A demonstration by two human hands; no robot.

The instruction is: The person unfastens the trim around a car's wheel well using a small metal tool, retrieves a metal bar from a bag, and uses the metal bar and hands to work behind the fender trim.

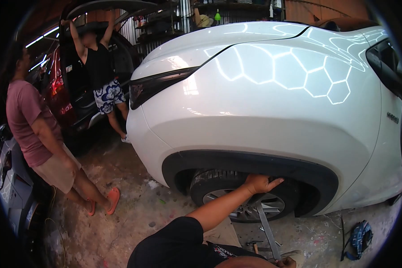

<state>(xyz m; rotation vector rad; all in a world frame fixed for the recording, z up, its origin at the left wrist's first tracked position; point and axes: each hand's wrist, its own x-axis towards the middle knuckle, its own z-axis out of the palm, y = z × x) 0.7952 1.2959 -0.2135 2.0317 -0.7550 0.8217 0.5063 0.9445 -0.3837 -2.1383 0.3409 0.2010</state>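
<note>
My left hand reaches to the top of the front tyre, just below the black wheel arch trim. Its thumb sticks out to the right, while the other fingers are mostly hidden at the wheel well. At the bottom edge, my right hand is closed around the lower end of a long, flat metal bar. The bar slants up, its far end in front of the wheel's spokes. Above stands the white car's fender, with bright hexagonal light reflections.
A hammer lies on the floor near the bar. A blue patterned bag sits at right. One person in a pink shirt stands at left; another in a black top raises both arms beside a dark red car.
</note>
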